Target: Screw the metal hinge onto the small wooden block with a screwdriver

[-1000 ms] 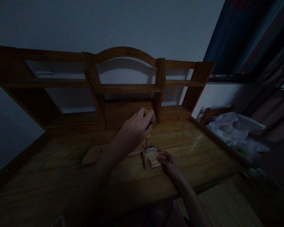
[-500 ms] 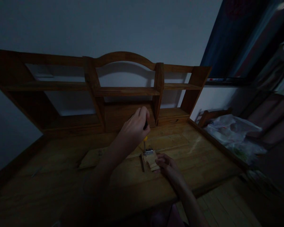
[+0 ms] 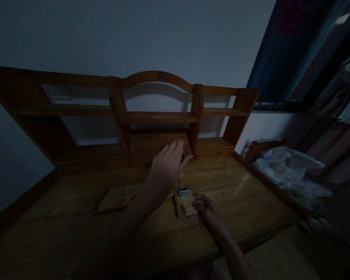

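My left hand (image 3: pixel 167 165) is on the dark and yellow handle of a screwdriver (image 3: pixel 179 182), its fingers bent over the top and its thumb stretched to the right. The screwdriver stands upright, its tip at a small metal hinge (image 3: pixel 184 191). That hinge lies on the far end of a small light wooden block (image 3: pixel 186 203) on the wooden desk (image 3: pixel 163 241). With fingers and thumb closed, my right hand (image 3: pixel 204 208) grips the block's right edge. Left of them, partly behind my left forearm, lies a flat wooden board (image 3: pixel 115 197).
A wooden shelf unit (image 3: pixel 159 116) stands along the back of the desk against the wall. A thin small object (image 3: pixel 45 214) lies at the desk's left. Beyond the right edge are plastic bags (image 3: pixel 288 165) and a chair back (image 3: pixel 265 146).
My left thumb has moved out from the screwdriver handle, and that hand has turned flatter. My right hand stays on the block. The whole view has shifted slightly.
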Available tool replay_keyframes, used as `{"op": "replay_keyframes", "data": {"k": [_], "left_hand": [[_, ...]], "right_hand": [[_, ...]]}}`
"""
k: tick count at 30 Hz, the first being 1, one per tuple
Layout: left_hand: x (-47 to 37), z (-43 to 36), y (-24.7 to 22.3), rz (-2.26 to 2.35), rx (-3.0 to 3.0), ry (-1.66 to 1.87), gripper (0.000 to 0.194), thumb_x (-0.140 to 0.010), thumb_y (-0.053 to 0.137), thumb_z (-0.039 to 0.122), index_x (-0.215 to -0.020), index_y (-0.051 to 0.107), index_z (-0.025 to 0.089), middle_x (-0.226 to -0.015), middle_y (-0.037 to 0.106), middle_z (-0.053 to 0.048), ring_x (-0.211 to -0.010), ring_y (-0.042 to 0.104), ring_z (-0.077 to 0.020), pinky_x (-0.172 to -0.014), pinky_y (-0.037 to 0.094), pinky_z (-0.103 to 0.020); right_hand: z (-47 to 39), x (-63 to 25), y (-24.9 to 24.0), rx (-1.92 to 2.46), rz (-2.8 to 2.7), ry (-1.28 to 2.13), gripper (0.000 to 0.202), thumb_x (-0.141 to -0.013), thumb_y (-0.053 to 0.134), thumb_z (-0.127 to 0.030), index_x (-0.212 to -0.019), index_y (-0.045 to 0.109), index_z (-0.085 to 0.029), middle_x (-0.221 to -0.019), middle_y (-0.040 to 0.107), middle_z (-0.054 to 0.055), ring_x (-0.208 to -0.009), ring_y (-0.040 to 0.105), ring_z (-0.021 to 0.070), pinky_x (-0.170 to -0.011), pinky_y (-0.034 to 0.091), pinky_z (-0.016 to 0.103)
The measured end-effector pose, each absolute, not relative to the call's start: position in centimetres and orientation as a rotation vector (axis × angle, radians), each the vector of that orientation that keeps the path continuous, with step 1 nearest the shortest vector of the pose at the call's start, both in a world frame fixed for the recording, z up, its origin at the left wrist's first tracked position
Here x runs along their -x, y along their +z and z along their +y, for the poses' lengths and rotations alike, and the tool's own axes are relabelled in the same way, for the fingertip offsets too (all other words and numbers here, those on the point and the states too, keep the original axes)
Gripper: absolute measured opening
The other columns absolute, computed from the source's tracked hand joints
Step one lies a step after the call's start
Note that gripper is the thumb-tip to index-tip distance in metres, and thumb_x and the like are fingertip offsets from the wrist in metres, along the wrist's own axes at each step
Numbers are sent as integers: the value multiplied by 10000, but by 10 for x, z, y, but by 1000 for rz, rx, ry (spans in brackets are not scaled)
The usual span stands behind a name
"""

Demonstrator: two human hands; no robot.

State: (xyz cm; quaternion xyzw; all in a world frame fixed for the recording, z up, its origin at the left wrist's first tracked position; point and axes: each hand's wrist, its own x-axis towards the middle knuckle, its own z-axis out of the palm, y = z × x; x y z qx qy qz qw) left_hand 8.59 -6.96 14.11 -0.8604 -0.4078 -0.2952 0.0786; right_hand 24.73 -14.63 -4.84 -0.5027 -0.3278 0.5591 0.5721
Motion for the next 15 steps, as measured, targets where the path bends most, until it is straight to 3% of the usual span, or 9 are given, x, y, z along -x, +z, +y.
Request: {"op": "replay_keyframes", "data": {"k": [5,11,15], "left_hand": [[-88,-65,140,-1290,2530,-869,124,-952,473,277,-1035,465,184,-1015,560,-79,-963,558,-225,-815,476,-331],[-75,-69,146,-1192,2642,-776,193,-920,482,227,-1092,450,146,-1015,566,-104,-963,557,-238,-868,470,-378],[-73,-77,148,-1235,2667,-696,254,-938,494,276,-1157,431,163,-1052,565,-104,-922,617,-231,-756,490,-322]], "right_hand": [[-146,-248,-49,1169,-746,1321,363,-619,801,-431,-852,602,-236,-765,656,-4,-724,656,215,-613,553,345],[-145,-248,-50,1164,-768,1336,355,-636,789,-433,-859,601,-230,-765,667,7,-712,661,223,-606,551,346],[-145,-249,-51,1158,-782,1329,333,-658,773,-422,-872,607,-227,-776,673,9,-696,659,207,-593,543,320]]}}
